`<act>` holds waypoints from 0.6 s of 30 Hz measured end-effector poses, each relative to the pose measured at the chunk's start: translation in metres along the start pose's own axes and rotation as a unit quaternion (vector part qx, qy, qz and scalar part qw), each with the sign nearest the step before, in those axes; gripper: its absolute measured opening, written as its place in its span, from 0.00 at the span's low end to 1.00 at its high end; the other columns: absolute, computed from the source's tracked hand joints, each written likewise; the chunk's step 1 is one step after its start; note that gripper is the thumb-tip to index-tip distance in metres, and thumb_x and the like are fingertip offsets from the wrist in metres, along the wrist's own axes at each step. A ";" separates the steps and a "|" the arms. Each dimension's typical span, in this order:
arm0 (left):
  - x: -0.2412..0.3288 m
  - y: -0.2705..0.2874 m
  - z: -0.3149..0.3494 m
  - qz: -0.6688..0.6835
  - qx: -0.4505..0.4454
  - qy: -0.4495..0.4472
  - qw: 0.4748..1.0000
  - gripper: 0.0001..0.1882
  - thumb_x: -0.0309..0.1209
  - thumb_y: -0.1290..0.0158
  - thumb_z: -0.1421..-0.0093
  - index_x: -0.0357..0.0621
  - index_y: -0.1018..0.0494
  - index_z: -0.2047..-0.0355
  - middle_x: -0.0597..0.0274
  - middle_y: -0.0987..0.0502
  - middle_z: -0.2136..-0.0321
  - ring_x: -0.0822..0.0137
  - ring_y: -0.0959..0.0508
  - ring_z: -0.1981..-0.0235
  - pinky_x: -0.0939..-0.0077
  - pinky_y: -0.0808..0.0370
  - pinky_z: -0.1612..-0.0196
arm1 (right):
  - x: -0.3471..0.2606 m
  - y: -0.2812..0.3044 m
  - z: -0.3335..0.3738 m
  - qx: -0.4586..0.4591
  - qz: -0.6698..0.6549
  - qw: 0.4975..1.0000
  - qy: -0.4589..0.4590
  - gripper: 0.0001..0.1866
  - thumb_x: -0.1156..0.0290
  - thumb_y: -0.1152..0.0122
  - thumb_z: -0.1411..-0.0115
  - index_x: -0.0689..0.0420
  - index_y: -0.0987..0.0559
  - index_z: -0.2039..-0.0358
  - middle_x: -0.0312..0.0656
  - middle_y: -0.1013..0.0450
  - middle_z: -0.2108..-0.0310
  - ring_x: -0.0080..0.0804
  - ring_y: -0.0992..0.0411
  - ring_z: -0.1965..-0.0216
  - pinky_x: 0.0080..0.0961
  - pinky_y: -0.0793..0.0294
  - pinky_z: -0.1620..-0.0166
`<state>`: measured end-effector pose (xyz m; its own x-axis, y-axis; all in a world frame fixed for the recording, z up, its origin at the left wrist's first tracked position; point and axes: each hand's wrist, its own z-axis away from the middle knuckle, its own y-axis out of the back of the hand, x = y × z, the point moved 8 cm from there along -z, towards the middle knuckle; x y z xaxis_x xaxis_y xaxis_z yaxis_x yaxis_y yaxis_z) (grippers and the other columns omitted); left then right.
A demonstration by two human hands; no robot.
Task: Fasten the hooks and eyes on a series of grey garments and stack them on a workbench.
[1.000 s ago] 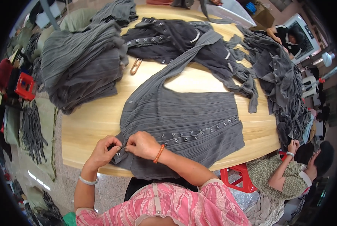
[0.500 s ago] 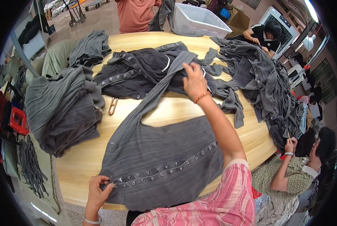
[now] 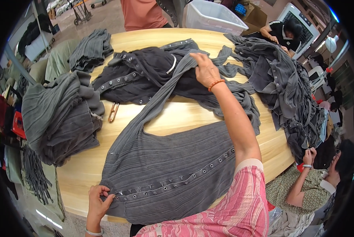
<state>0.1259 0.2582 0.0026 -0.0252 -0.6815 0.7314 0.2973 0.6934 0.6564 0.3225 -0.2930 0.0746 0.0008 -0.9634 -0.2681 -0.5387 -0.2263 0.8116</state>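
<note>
A dark grey ribbed garment [image 3: 165,166] lies spread over the near part of the table, a row of metal eyelets and small hooks along its front edge. My left hand [image 3: 99,200] pinches the left end of that edge. One long sleeve of the garment stretches away from me across a heap of darker eyelet garments [image 3: 145,73]. At its far end my right hand [image 3: 206,71] has its fingers closed over the sleeve; the thumb is mostly hidden. A copper-coloured pair of thread snips [image 3: 113,112] lies on the table left of the sleeve.
Folded grey garments [image 3: 60,118] are stacked at the left, with a smaller pile [image 3: 91,49] behind. A long heap [image 3: 277,83] covers the table's right side. A white plastic bin [image 3: 214,17] stands beyond the far edge. Co-workers sit at the right; another person stands opposite.
My right hand has moved slightly up and its fingers have closed on the sleeve, which now looks gathered and narrower. My left hand keeps its pinch. The whole view has shifted a little.
</note>
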 end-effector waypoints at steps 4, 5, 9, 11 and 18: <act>-0.006 -0.006 0.004 -0.023 -0.003 -0.031 0.999 0.14 0.26 0.33 0.56 0.41 0.25 0.69 0.64 0.28 0.77 0.65 0.31 0.69 0.70 0.34 0.61 | 0.008 -0.024 0.006 -0.034 0.046 0.998 -0.008 0.14 0.71 0.41 0.41 0.42 0.18 0.55 0.41 0.30 0.44 0.46 0.29 0.47 0.39 0.25 0.47; -0.003 -0.008 0.004 -0.015 -0.008 -0.032 0.999 0.14 0.26 0.33 0.56 0.41 0.25 0.69 0.64 0.28 0.77 0.64 0.30 0.69 0.70 0.34 0.61 | 0.013 -0.013 0.008 0.037 -0.005 0.999 -0.029 0.08 0.70 0.42 0.40 0.45 0.16 0.63 0.40 0.27 0.47 0.45 0.26 0.51 0.38 0.24 0.48; -0.004 -0.003 0.008 -0.012 -0.004 -0.026 1.000 0.14 0.25 0.33 0.56 0.41 0.25 0.69 0.63 0.28 0.77 0.64 0.30 0.70 0.69 0.33 0.62 | -0.007 0.031 0.007 0.143 -0.268 0.943 -0.135 0.09 0.75 0.51 0.36 0.57 0.24 0.58 0.52 0.23 0.73 0.40 0.20 0.75 0.35 0.21 0.67; -0.004 -0.002 0.006 -0.026 0.002 -0.045 0.999 0.14 0.25 0.33 0.57 0.43 0.25 0.69 0.63 0.28 0.78 0.63 0.30 0.70 0.68 0.33 0.62 | -0.026 0.069 0.018 0.209 -0.340 0.905 -0.150 0.05 0.73 0.47 0.34 0.58 0.25 0.60 0.42 0.26 0.81 0.26 0.24 0.82 0.26 0.25 0.76; 0.011 0.002 -0.004 -0.044 -0.001 -0.064 0.997 0.11 0.28 0.36 0.51 0.43 0.25 0.68 0.63 0.28 0.77 0.61 0.29 0.69 0.67 0.33 0.60 | -0.063 0.135 0.023 0.112 0.031 0.993 0.007 0.18 0.50 0.36 0.41 0.53 0.18 0.63 0.47 0.20 0.67 0.49 0.21 0.65 0.37 0.25 0.63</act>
<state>0.1302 0.2506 0.0110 -0.1730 -0.7034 0.6894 0.2911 0.6322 0.7180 0.2302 -0.2598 0.1896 -0.0276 -0.9768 -0.2122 -0.7117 -0.1299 0.6903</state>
